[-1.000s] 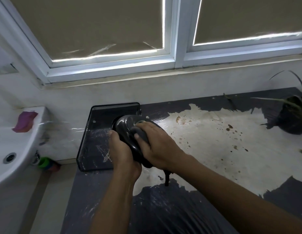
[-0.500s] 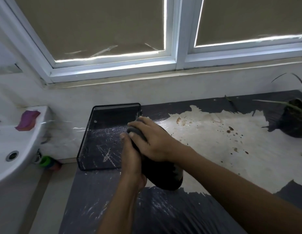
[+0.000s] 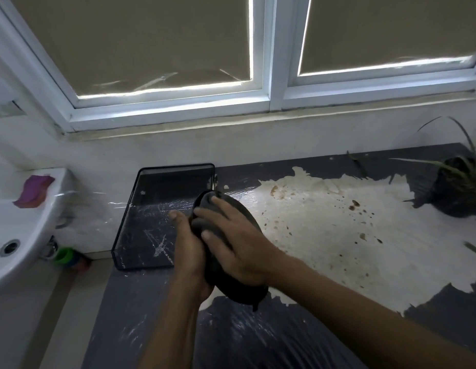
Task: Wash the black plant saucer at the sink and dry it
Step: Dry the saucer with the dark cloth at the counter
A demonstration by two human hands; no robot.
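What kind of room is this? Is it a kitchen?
Probably a washroom or utility corner of a home, not clearly a kitchen. There is a white ceramic sink with a purple sponge on its rim, a worn dark counter under a white-framed window, and a potted plant.

Two bare arms show in the head view. Uncovered skin runs from the bottom edge of the frame to the fingertips on both. The left forearm (image 3: 173, 323) looks narrow and smooth, while the right forearm (image 3: 351, 302) fills a wider band of the picture. The left hand (image 3: 190, 249) shows a rounded thumb tip with a short nail. The right hand (image 3: 237, 249) shows its back, with knuckles and tendon lines faintly raised and short trimmed nails on two fingers. Slight blur softens finer detail.
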